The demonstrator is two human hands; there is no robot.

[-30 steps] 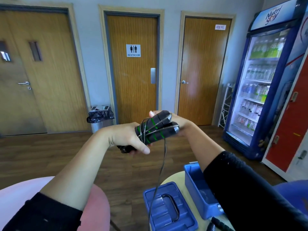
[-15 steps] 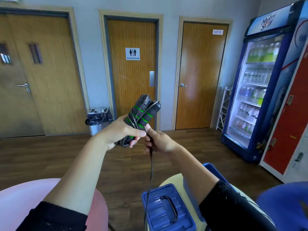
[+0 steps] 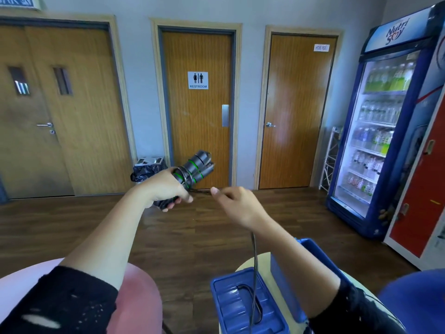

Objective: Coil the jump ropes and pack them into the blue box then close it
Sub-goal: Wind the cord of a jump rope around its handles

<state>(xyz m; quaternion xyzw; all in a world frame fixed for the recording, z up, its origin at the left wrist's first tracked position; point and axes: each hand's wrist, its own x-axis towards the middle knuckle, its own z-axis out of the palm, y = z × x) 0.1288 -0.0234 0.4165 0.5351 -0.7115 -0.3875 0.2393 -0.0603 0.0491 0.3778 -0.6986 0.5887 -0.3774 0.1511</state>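
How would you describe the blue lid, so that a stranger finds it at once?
Find the pale round table at the bottom of the view, where the open blue box stands. The lid lies flat on the table's left edge, beside the box. Unlike the deep box, it is shallow and ribbed, with a dark loop handle.

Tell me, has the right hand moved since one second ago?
Yes. The right hand has come down: it was level with the foot of the restroom door, now it is below it, against the floor.

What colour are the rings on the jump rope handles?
Green, on black handles; the head view shows them.
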